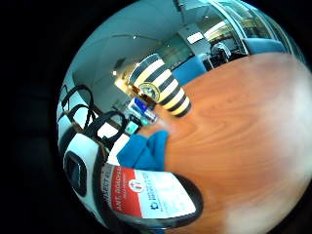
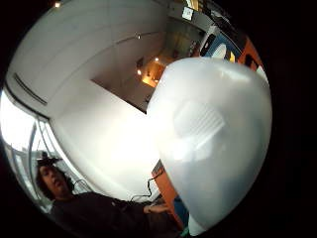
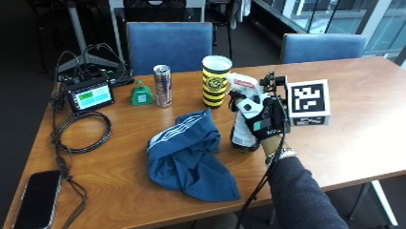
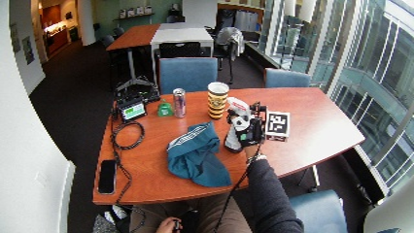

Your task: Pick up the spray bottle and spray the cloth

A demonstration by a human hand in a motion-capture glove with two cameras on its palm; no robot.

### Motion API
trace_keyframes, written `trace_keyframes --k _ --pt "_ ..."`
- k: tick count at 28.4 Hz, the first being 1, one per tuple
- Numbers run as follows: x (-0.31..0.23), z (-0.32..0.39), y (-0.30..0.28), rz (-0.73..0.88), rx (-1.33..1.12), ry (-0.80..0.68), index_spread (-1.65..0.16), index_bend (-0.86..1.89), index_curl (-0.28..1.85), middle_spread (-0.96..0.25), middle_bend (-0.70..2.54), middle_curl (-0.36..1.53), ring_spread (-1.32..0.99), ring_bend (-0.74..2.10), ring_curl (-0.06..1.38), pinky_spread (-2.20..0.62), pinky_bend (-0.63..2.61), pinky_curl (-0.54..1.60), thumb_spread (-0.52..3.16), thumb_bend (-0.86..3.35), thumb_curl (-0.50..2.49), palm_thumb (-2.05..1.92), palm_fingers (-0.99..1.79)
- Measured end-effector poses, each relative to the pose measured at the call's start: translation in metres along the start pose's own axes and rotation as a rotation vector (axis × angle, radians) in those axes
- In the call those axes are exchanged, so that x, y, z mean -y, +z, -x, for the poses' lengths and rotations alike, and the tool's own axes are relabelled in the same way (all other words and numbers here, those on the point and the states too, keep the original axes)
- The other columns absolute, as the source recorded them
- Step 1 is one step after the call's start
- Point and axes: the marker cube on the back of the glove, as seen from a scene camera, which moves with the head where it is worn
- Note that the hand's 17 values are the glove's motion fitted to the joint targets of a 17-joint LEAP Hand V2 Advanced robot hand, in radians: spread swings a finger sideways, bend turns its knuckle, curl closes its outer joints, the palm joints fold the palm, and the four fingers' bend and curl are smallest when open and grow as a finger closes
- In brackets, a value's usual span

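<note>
- The gloved right hand [image 3: 258, 119] wraps its fingers around one spray bottle [image 3: 243, 133], smooth white plastic with a red label, standing on the glossy wooden table [image 3: 355, 129].
- One crumpled blue cloth [image 3: 187, 160] lies just beside it.
- One striped paper cup [image 3: 215, 81] and one slim metal can [image 3: 163, 85] stand behind.

The outside view looks down across the bench [image 3: 355, 143] from the person's side, fairly near. The wide outside view stands higher and farther back, taking in the same bench [image 4: 310, 121] and the room. Both palm views ride the right hand [image 3: 260, 117], one facing the striped cup [image 1: 161, 87], also seen outside [image 3: 216, 81].
</note>
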Motion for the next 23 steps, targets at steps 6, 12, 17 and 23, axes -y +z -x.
trace_keyframes --k 6,12,17,23 --pt "0.024 0.043 0.0 0.347 -0.203 -0.135 -0.31 0.19 0.49 -0.24 0.55 0.5 -0.23 0.66 0.44 -0.33 0.46 0.38 0.47 -0.03 0.69 0.92 1.38" --pt "0.026 0.066 0.002 0.523 -0.393 -0.212 -0.31 0.19 0.5 -0.23 0.56 0.5 -0.22 0.66 0.44 -0.32 0.46 0.38 0.47 -0.03 0.7 0.91 1.38" --pt "0.022 0.073 0.011 0.619 -0.462 -0.224 -0.31 0.19 0.51 -0.23 0.56 0.5 -0.22 0.66 0.44 -0.32 0.46 0.38 0.47 -0.03 0.7 0.91 1.37" --pt "0.015 0.07 0.026 0.779 -0.619 -0.225 -0.31 0.19 0.51 -0.23 0.56 0.5 -0.22 0.66 0.44 -0.32 0.45 0.38 0.47 -0.04 0.71 0.91 1.38"
